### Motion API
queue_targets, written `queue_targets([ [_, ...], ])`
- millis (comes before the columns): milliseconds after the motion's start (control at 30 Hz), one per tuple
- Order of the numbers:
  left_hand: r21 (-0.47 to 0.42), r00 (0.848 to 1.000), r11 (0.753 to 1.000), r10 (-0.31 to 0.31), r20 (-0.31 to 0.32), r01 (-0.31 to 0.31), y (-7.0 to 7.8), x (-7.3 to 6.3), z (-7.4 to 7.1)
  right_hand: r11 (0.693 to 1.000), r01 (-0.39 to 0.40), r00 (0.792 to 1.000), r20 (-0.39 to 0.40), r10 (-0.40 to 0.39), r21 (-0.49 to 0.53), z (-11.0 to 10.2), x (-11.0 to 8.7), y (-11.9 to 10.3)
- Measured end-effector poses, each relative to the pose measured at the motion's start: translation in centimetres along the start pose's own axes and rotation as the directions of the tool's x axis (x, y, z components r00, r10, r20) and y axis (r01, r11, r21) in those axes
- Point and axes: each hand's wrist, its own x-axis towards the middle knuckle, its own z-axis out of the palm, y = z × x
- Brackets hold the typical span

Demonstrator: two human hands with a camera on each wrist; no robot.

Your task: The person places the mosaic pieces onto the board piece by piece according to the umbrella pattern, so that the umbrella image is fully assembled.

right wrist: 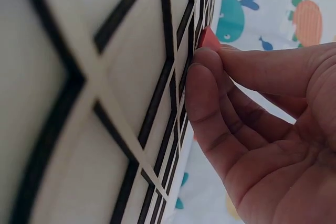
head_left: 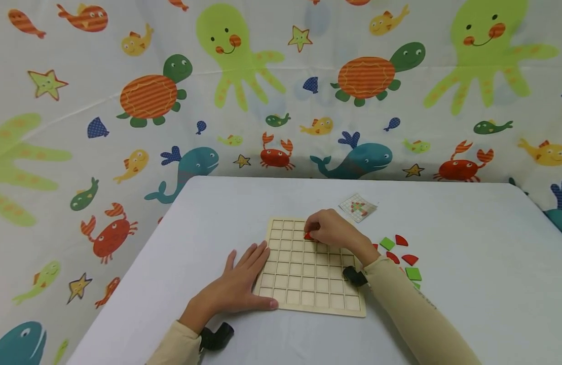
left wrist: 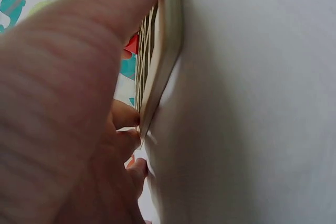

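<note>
A pale wooden grid board (head_left: 295, 274) lies on the white table. Over its far rows my right hand (head_left: 334, 230) pinches a small red piece (head_left: 307, 236) between thumb and fingertips. In the right wrist view, that red piece (right wrist: 209, 40) shows beyond the fingertips, close against the grid; whether it sits in a cell is hard to tell. My left hand (head_left: 238, 285) rests at the board's left edge with fingers spread, its thumb at the near left corner. The left wrist view shows fingers (left wrist: 126, 114) touching the board's side.
Right of the board lie several loose red quarter-round pieces (head_left: 410, 259) and green square pieces (head_left: 413, 274), some partly hidden by the right forearm. Behind the board's far right corner is a small pattern card (head_left: 358, 207). A sea-animal curtain (head_left: 271, 91) hangs behind the table (head_left: 481, 253).
</note>
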Motion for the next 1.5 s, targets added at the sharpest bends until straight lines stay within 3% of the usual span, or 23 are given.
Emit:
queue_targets([
  [833,0.001,1.0,1.0,-0.009,0.001,0.009,0.1,-0.3,0.2,0.998,0.019,1.0,0.019,-0.018,-0.052,-0.2,-0.5,-0.3],
  [1133,-0.006,1.0,1.0,0.009,-0.002,-0.009,0.1,0.1,0.1,0.996,-0.01,1.0,0.023,0.012,-0.085,-0.3,-0.8,-0.1],
  [1300,-0.007,1.0,1.0,0.008,-0.008,-0.008,0.1,0.5,0.3,0.998,-0.042,0.999,-0.022,0.041,-0.044,-1.5,-2.0,0.0],
  [1500,-0.002,1.0,1.0,-0.016,-0.016,0.016,-0.1,0.0,0.2,0.996,-0.088,0.988,-0.125,0.087,-0.001,-4.1,-5.1,-0.2],
])
